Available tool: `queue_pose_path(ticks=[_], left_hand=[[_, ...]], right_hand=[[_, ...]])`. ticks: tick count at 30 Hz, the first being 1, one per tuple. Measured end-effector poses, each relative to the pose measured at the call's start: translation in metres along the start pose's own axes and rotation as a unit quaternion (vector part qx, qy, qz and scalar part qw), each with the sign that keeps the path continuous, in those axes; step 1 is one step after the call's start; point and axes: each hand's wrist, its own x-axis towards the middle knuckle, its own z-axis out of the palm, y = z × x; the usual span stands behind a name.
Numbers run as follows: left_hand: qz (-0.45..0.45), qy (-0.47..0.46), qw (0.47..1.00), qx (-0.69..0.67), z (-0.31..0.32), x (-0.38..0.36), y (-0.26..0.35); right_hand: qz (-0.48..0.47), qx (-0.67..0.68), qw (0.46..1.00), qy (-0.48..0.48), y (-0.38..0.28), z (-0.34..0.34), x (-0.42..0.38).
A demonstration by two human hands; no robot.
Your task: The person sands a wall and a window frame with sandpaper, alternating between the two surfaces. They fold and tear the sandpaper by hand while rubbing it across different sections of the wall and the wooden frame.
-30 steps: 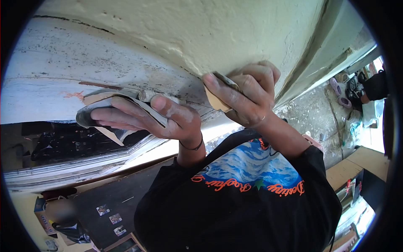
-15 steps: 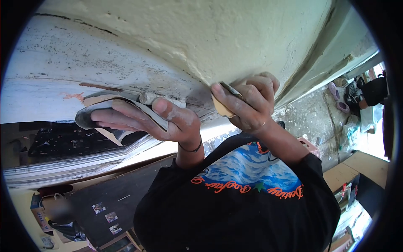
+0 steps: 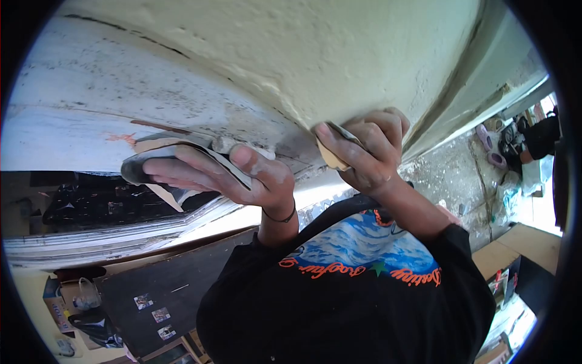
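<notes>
So both hands are dusty and each one has a piece of thin, rough-looking sheet. The left hand [image 3: 221, 179] has its fingers stretched out long and close together along the larger folded sheet [image 3: 209, 156], with the thumb sticking up on the other side of the fold. That sheet sits right by the scuffed white surface [image 3: 79, 85], and a loose pale flap of it hangs out under the fingers. A whitish lump [image 3: 225, 144] is just beside the thumb. The right hand [image 3: 371, 148] is more closed up: fingers curled, pinching the smaller folded piece [image 3: 332, 159], tan on one face and dark on the other, up close to the bumpy cream wall [image 3: 364, 60]. Can't tell whether either piece is actually pressed on a surface. There's a dark opening [image 3: 121, 203] below the left hand, and lower down a dark panel [image 3: 200, 273] with three small pictures on it, with a black bag [image 3: 97, 327] nearby. Over on the right are some lilac shoes [image 3: 497, 159] on the stained floor [image 3: 451, 176], plus an open cardboard box [image 3: 527, 246].
</notes>
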Motion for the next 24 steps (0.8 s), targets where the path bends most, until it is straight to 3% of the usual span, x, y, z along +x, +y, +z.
queue_pose_path(ticks=[3, 6, 9, 15, 20, 24], left_hand=[[-0.017, 0.013, 1.000, -0.015, 0.002, 0.000, 0.002], [0.002, 0.011, 1.000, -0.012, 0.001, 0.003, 0.001], [-0.001, 0.011, 1.000, -0.027, 0.000, 0.003, 0.001], [0.012, 0.004, 0.999, -0.031, 0.001, 0.000, -0.003], [0.006, 0.006, 0.999, -0.034, 0.002, 0.002, -0.001], [0.034, 0.006, 0.999, -0.027, 0.001, 0.002, -0.006]], right_hand=[[0.005, -0.011, 1.000, -0.014, -0.003, -0.002, 0.017], [-0.013, 0.010, 0.997, 0.071, -0.005, 0.006, 0.051], [0.009, -0.004, 1.000, 0.011, -0.003, 0.000, 0.029], [-0.029, -0.015, 0.998, 0.052, -0.007, 0.003, 0.057], [-0.020, -0.020, 0.999, 0.033, 0.000, 0.003, 0.030], [-0.046, -0.019, 0.996, 0.077, -0.005, 0.003, 0.075]])
